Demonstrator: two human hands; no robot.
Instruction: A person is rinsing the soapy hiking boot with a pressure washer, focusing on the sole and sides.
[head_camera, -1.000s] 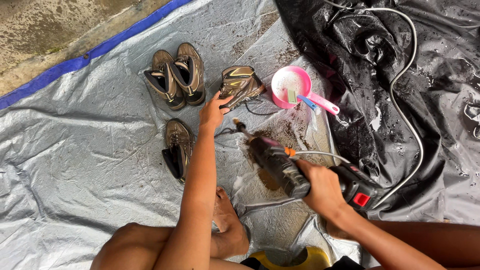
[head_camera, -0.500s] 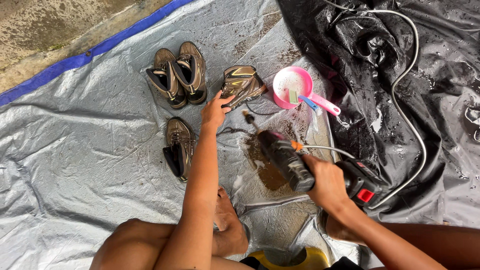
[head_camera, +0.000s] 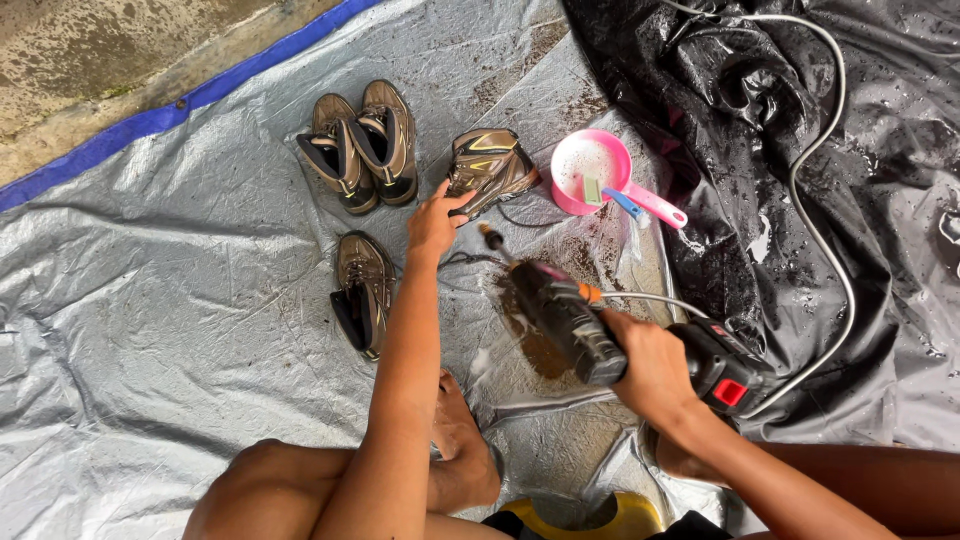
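My left hand (head_camera: 436, 218) reaches out and grips the heel edge of a brown hiking boot (head_camera: 490, 166) lying on its side on the grey tarp (head_camera: 180, 270). My right hand (head_camera: 648, 362) is closed around a black spray gun (head_camera: 568, 318) with an orange ring; its nozzle tip (head_camera: 491, 238) points toward that boot. A pale hose (head_camera: 660, 298) runs from the gun. Muddy water (head_camera: 535, 340) stains the tarp under the gun.
Two more brown boots (head_camera: 362, 146) stand side by side at the back, and another boot (head_camera: 362, 288) lies left of my arm. A pink dipper (head_camera: 598, 178) holds a brush. Black plastic sheet (head_camera: 800, 150) with a hose covers the right. My bare foot (head_camera: 462, 440) rests below.
My right hand has swung the spray gun up and to the right, its nozzle now nearer the boot. My left hand stays on the boot.
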